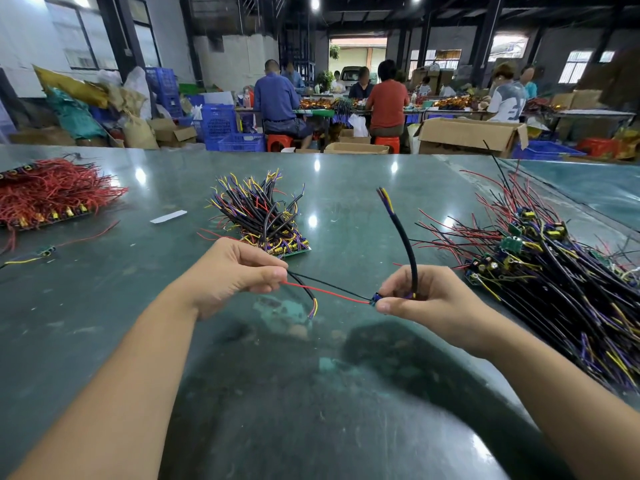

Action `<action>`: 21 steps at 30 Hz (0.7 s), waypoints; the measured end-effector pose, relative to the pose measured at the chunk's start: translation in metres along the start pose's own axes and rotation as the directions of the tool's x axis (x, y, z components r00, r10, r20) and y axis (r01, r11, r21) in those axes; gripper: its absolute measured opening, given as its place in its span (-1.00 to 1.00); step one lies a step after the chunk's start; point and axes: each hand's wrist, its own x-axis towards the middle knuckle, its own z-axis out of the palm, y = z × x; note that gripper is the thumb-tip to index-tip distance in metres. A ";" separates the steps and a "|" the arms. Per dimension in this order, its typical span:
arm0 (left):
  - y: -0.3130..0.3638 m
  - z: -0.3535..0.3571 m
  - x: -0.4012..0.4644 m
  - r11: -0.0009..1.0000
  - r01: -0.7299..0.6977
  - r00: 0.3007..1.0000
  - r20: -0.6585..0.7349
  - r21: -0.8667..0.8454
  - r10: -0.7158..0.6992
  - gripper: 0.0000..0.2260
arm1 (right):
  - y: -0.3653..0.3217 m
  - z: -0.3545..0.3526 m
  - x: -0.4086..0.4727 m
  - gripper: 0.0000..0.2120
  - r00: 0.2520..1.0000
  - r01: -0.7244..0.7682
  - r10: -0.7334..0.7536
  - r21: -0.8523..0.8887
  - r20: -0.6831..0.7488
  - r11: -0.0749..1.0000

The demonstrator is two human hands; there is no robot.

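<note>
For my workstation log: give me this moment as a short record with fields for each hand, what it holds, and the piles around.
left hand: pinches the red wire and a thin black wire
right hand: grips the small blue board; black cable rises from it
wires: stretched between the hands above the table
left pile: red wires
middle pile: black, yellow and purple wires
right pile: boards with mixed wires
</note>
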 end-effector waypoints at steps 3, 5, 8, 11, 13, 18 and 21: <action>-0.001 0.006 0.004 0.987 -0.029 0.987 -0.159 -0.160 0.003 -0.94 | 0.005 0.010 0.001 -0.86 0.997 0.006 -0.004 0.029 -0.077 1.000; 0.002 0.019 0.005 0.955 -0.024 0.975 -0.220 -0.295 -0.044 -0.72 | 0.010 0.017 0.001 -0.85 0.981 0.027 -0.015 0.061 -0.192 0.998; 0.008 0.044 0.002 0.902 0.076 0.986 -0.100 -0.424 -0.131 -0.07 | 0.015 0.022 0.003 -0.84 0.943 0.086 -0.048 0.103 -0.331 0.991; 0.009 0.070 -0.004 0.903 0.138 0.990 0.063 -0.406 -0.123 -0.08 | 0.017 0.026 0.006 -0.83 0.931 0.136 -0.104 0.070 -0.349 0.988; 0.006 0.085 -0.008 0.917 0.147 0.986 0.127 -0.370 -0.107 -0.37 | 0.018 0.029 0.005 -0.80 0.938 0.154 -0.149 -0.009 -0.313 0.988; -0.003 0.091 -0.010 0.980 0.075 0.996 0.056 -0.185 -0.065 -0.87 | 0.021 0.029 0.001 -0.79 0.907 0.188 -0.325 -0.432 -0.268 0.882; -0.003 0.090 -0.008 0.989 0.034 0.999 -0.024 -0.146 -0.038 -0.87 | 0.023 0.029 0.003 -0.83 0.823 0.226 -0.472 -0.580 -0.317 0.783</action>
